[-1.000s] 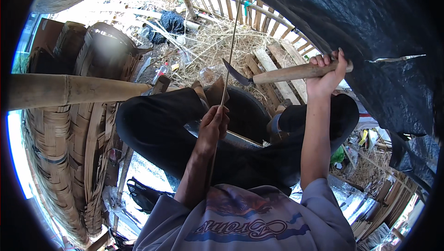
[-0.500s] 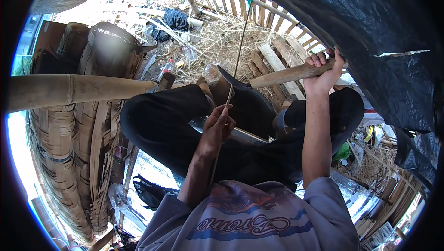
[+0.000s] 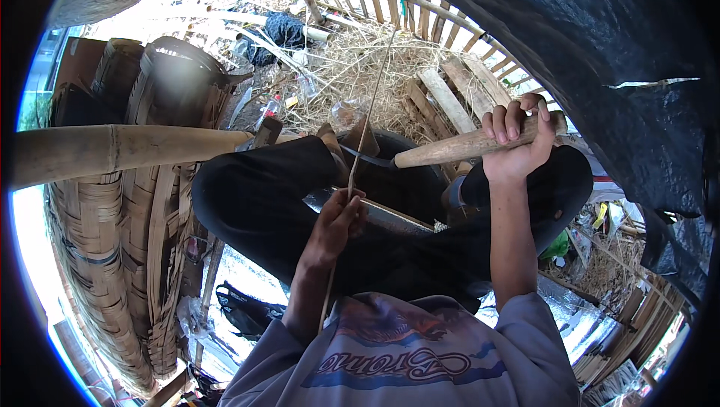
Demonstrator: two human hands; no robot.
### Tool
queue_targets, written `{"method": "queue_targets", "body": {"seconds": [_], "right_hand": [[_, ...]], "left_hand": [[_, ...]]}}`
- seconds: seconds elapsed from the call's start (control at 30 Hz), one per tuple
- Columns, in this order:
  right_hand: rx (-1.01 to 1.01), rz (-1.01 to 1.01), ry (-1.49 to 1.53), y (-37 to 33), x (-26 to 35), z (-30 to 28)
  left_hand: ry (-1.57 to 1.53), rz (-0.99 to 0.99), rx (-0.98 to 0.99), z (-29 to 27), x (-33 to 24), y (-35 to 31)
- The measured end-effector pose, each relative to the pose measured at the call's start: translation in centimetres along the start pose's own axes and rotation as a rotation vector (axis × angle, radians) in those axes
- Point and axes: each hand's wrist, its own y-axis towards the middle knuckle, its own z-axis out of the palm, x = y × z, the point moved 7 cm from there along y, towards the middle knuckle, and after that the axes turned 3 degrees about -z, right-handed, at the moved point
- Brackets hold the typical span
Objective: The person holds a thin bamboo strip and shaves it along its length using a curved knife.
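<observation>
My left hand point(image 3: 341, 223) is closed around a thin bamboo strip point(image 3: 380, 81) above my lap. From there the strip runs up and away past my feet, and its near end reaches down toward my shirt. In my right hand point(image 3: 519, 141) is the long, pale wooden handle of a knife point(image 3: 457, 148), its fingers wrapped around the thick rear part. The knife lies nearly level, pointing left. Its dark, narrow blade point(image 3: 370, 156) crosses the strip a little beyond my left hand, seen almost edge-on; part of it is hard to make out against the dark background.
A thick bamboo pole point(image 3: 135, 146) juts in from the left above rolled woven bamboo panels point(image 3: 94, 257). Black plastic sheeting point(image 3: 615, 47) hangs at the right. Wooden planks point(image 3: 450, 103), straw point(image 3: 360, 62) and a slatted fence point(image 3: 382, 2) are ahead.
My left hand has come down and slightly left, drawing the strip toward me. The knife has turned so its blade shows thinner, and it has shifted slightly left and down.
</observation>
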Motion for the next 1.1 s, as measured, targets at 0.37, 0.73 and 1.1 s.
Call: {"method": "queue_targets", "body": {"seconds": [0.37, 0.73, 1.1], "right_hand": [[0.029, 0.036, -0.042, -1.1, -1.7, 0.4], [0.777, -0.271, 0.018, -7.0, 2.5, 10.4], [0.916, -0.351, -0.157, -9.2, 1.5, 12.4]], "left_hand": [[0.244, 0.097, -0.159, -0.1, -0.7, -0.9], [-0.059, -0.069, -0.238, -0.2, -0.1, 1.8], [-0.262, -0.102, -0.111, 0.4, -0.2, 2.9]]}}
